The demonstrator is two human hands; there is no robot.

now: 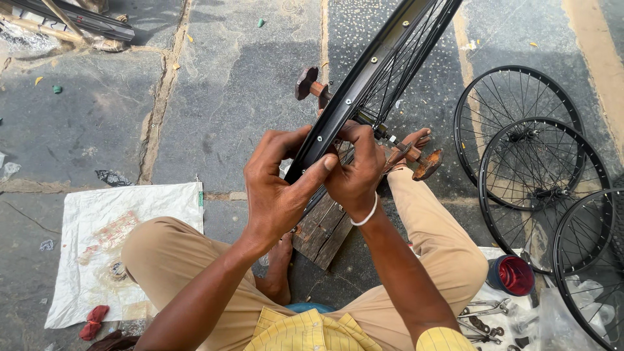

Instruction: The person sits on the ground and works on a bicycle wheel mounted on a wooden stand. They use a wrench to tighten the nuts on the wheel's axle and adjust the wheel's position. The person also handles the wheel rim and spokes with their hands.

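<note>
Stone paving lies beneath a seated person. Both hands grip a black wheel rim at centre: left hand wrapped around it, right hand pinching its edge. 3 spoked wheels lie right; a white sack lies near left.

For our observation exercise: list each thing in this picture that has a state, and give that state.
Rim: upright on a stand, gripped by both hands.
Left hand: closed on rim.
Right hand: closed on rim.
Three wheels: lying flat, overlapping.
Red cup: on its side.
Wrenches: lying loose.
Sack: spread flat.
</note>
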